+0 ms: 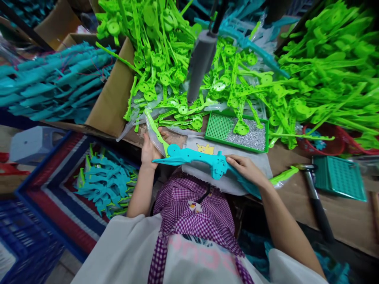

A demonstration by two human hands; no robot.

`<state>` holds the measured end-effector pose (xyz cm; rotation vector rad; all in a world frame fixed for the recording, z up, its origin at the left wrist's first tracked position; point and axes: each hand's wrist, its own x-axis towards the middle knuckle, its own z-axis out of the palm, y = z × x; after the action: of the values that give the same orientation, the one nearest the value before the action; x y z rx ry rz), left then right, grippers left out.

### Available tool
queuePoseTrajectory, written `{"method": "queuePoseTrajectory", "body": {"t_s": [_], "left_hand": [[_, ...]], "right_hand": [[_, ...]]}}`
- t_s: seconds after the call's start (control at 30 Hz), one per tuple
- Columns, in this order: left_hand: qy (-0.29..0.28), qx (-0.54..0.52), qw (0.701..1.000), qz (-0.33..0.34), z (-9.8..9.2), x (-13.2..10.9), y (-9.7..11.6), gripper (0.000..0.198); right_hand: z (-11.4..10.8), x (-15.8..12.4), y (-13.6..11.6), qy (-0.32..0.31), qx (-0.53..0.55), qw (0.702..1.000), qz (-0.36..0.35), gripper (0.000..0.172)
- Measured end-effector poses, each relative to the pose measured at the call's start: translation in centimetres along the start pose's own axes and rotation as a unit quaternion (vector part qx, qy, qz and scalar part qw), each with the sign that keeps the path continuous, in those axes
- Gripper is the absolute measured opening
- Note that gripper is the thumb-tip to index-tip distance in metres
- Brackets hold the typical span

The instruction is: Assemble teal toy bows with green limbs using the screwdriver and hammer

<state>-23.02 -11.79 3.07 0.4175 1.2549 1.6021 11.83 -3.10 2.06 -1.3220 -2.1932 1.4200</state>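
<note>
White shirt point(127, 248) nearest lens, checked apron point(195, 199) just past it. Blue part point(198, 156) is up between both hands, above a pale cloth point(192, 143). Long axis runs crosswise, left to right: pointed end by the left wrist, chunky end at the right fingertips.

Right hand point(241, 167): fingers closed on the blue part's chunky end, no visible gap. More blue shows under that wrist; can't tell if it's the same piece.

Left hand point(151, 149): half-curled round a green strip point(156, 133) in clear film; how firm, can't tell. Strip slants up and away from that grip. Key relation: strip's lower end meets the blue part's round boss, just right of the left hand, so left is nearer that meeting point. Touching or only overlapping, can't tell.

Further out: green tray point(219, 127) of metal bits beyond the right hand, grey driver point(201, 65) hanging ahead of both, hammer point(319, 213) well right of the right hand, carton point(114, 94) ahead-left of the left.
</note>
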Motion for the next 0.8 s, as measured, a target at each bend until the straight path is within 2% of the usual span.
{"method": "queuePoseTrajectory", "body": {"t_s": [0.13, 0.3, 0.47, 0.57, 0.7, 0.8], "left_hand": [[0.088, 0.028, 0.996, 0.012, -1.7, 0.9, -1.4, 0.049], [0.098, 0.047, 0.994, 0.019, -3.2, 2.0, -2.2, 0.055], [0.115, 0.058, 0.992, 0.009, -3.0, 3.0, -3.4, 0.048], [0.108, 0.055, 0.993, 0.005, -2.8, 2.8, -3.9, 0.047], [0.105, 0.045, 0.993, -0.006, -2.7, 2.2, -3.8, 0.045], [0.118, 0.043, 0.992, -0.003, -2.8, 2.0, -3.6, 0.043]], "right_hand": [[0.4, 0.1, -0.3, -0.005, -0.022, 1.000, 0.009, 0.052], [0.5, 0.4, -1.2, -0.040, -0.057, 0.997, 0.020, 0.050], [0.4, 0.8, -0.8, -0.049, -0.091, 0.994, 0.033, 0.048], [0.7, 0.4, -0.1, -0.005, -0.125, 0.992, 0.022, 0.046], [1.7, -0.2, 0.0, 0.105, -0.208, 0.972, -0.037, 0.049], [2.6, -0.4, -0.5, 0.180, -0.225, 0.953, -0.090, 0.047]]}}
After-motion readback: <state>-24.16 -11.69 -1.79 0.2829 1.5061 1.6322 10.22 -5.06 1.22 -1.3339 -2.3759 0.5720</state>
